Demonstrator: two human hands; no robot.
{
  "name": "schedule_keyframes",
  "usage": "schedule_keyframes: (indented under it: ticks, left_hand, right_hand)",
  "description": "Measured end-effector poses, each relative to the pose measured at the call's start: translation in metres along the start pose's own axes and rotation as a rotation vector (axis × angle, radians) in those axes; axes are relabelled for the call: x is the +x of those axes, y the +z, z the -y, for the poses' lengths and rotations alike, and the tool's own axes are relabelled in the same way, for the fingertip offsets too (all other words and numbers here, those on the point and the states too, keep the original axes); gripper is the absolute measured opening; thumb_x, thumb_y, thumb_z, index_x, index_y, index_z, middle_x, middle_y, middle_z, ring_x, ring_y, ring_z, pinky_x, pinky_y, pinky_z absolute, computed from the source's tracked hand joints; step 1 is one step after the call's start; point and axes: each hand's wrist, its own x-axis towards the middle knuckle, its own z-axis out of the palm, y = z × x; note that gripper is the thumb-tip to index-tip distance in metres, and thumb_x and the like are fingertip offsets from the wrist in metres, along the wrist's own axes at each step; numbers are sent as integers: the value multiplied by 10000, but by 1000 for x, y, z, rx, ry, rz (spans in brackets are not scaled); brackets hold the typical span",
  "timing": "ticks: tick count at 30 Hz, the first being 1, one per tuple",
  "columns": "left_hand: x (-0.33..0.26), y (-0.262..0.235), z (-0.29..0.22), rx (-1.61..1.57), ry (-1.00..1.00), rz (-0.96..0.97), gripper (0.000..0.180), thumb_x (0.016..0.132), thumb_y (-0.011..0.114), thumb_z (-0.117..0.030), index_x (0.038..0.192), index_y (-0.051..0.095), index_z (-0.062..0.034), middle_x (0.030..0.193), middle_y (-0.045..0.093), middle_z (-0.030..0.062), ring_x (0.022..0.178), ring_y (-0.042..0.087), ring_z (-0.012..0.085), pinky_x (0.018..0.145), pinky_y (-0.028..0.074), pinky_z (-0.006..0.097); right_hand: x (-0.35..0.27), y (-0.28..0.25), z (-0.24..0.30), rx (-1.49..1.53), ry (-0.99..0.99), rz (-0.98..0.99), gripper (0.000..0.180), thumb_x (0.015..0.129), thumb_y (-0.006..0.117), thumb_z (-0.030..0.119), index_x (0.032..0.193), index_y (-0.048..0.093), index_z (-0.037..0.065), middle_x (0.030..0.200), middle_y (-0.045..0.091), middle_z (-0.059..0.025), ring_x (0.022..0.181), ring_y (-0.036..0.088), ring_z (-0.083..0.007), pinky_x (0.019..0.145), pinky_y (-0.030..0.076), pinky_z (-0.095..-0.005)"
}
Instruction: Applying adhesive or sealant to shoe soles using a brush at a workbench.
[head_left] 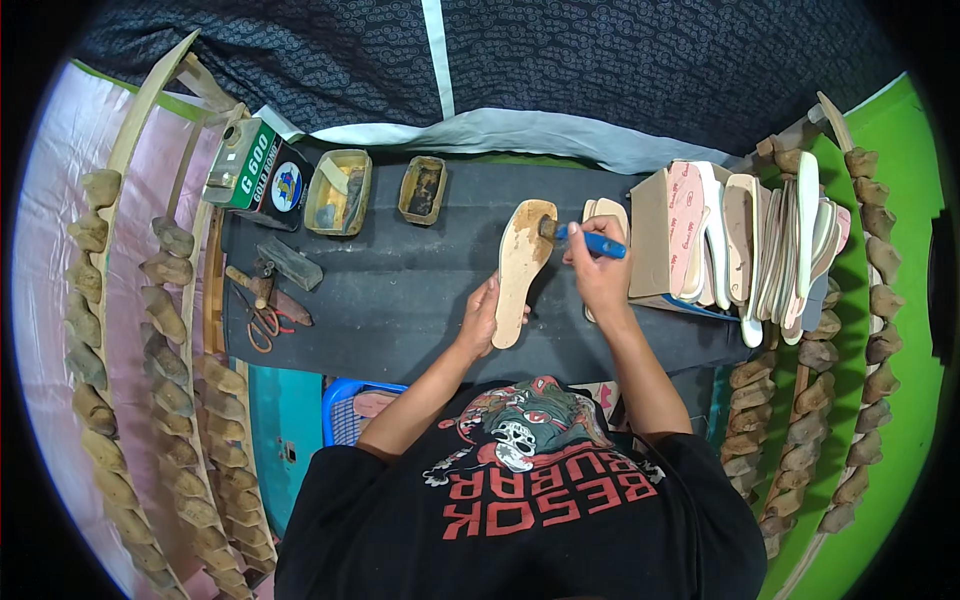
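Note:
My left hand [482, 314] grips the heel end of a pale tan insole [514, 290], held tilted over the dark table. A darker, wet-looking brown patch covers part of its wide end. In my right hand [602, 280] is a brush [604, 245] with a blue handle, its dark bristle end touching the insole's wide end near the right edge. Behind my right hand, more pale insoles [608, 209] lie on the table, partly covered by the hand and forearm.
A cardboard box [648, 235] with many upright insoles [770, 245] stands at right. A metal can [252, 172], two grimy trays [340, 192] [423, 190], a hammer [256, 286] and red-handled scissors [266, 322] sit at left. Racks of wooden shoe lasts [165, 312] flank both sides; below is a blue basket [344, 412].

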Motion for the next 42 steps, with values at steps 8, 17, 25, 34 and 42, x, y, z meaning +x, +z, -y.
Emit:
schedule_keyframes:
  ticks: [8, 17, 25, 34, 42]
  left_hand:
    - [1, -10, 4, -87, -39, -20, 621, 1071, 415, -513, 1498, 423, -62, 1055, 672, 108, 804, 717, 199, 681, 630, 341]
    - [3, -8, 1, -136, -48, 31, 582, 1089, 385, -474, 1501, 408, -64, 1083, 666, 128, 811, 723, 236, 685, 638, 366]
    - [1, -9, 3, -216, -88, 59, 518, 1073, 394, -472, 1391, 479, -72, 1120, 657, 117, 837, 719, 241, 688, 629, 387]
    - [-4, -7, 1, -195, -111, 128, 622, 1075, 417, -409, 1604, 270, -117, 1224, 627, 115, 865, 710, 233, 710, 626, 372]
    - [-2, -12, -2, -268, -194, 217, 642, 1064, 446, -429, 1616, 237, -175, 1244, 622, 93, 874, 714, 237, 714, 626, 377]
  right_hand:
    - [-22, 3, 4, 8, 58, 223, 159, 969, 696, 102, 941, 561, 22, 724, 651, -26, 584, 615, -64, 544, 503, -223]
    - [-5, -9, 9, -81, 11, 175, 201, 918, 766, 159, 992, 651, 12, 705, 661, -38, 642, 618, -94, 588, 495, -266]
    - [-8, -11, 16, -188, -149, 326, 182, 905, 750, 112, 1021, 697, -18, 920, 738, -152, 801, 716, -214, 706, 548, -328]
    - [-5, -12, 18, -304, -254, 382, 195, 939, 711, 166, 993, 701, -21, 868, 727, -191, 748, 727, -282, 670, 545, -359]
    - [4, -15, 16, -228, -245, 226, 221, 961, 704, 180, 958, 703, -41, 803, 728, -170, 702, 725, -253, 639, 543, -344]
